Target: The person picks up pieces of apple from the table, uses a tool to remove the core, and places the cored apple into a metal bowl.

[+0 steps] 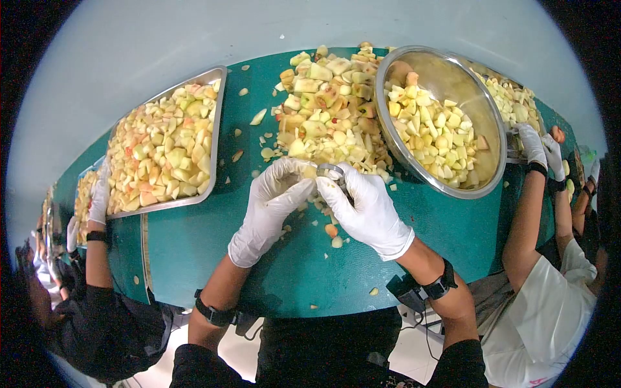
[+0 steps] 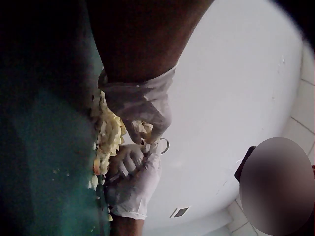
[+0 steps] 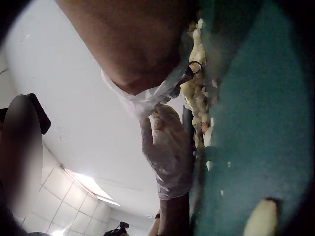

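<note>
White-gloved left hand (image 1: 272,202) pinches fruit piece (image 1: 309,172); right hand (image 1: 370,212) grips metal loop (image 1: 331,167).

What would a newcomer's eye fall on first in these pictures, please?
Most likely the heap of cut fruit on the green table, straight ahead. It lies between a full metal tray on the left and a round steel bowl on the right. At its near edge, the gloved left hand pinches a pale piece and the right hand holds a curved metal tool.
</note>
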